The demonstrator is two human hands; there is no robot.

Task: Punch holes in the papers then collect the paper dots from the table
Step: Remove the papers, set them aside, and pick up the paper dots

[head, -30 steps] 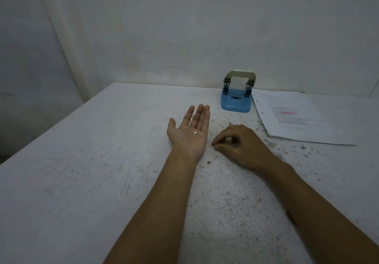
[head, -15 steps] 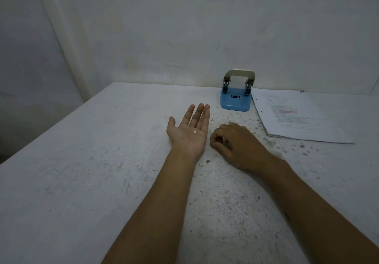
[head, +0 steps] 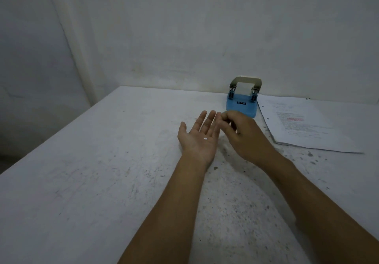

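Observation:
My left hand [head: 200, 135] lies palm up on the white table [head: 102, 181], fingers spread, with one small white paper dot [head: 205, 138] resting on the palm. My right hand [head: 244, 135] hovers just right of the left fingers, thumb and fingertips pinched together; whatever is in the pinch is too small to make out. A blue hole punch [head: 242, 104] with a cream handle stands by the far wall. A stack of punched papers [head: 299, 126] lies to its right.
The table's left edge runs diagonally from the far wall toward me. Dark specks and stains mark the surface around my right wrist [head: 311, 155]. A plain wall stands close behind the punch.
My right hand has lifted off the table and moved up and left, its pinched fingertips now beside my left fingers. The left hand has stayed put with the dot on its palm.

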